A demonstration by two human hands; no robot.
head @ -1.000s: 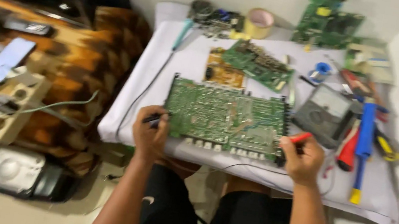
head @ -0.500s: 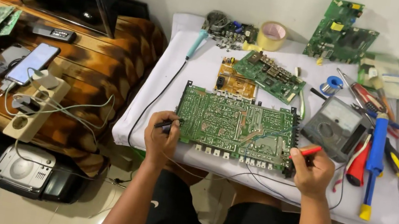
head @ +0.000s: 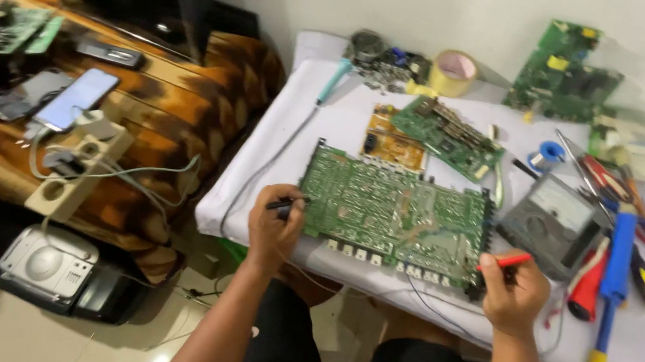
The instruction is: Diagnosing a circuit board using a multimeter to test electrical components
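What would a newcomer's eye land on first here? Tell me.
The big green circuit board at the front of the white table, with the left hand holding a black probe at its left edge and the right hand a red probe at its right. A meter lies beside it.

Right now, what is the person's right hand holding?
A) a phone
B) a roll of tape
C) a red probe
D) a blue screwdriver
C: the right hand grips a red probe at the right edge of the big green circuit board; the tape, phone and blue screwdriver lie untouched elsewhere.
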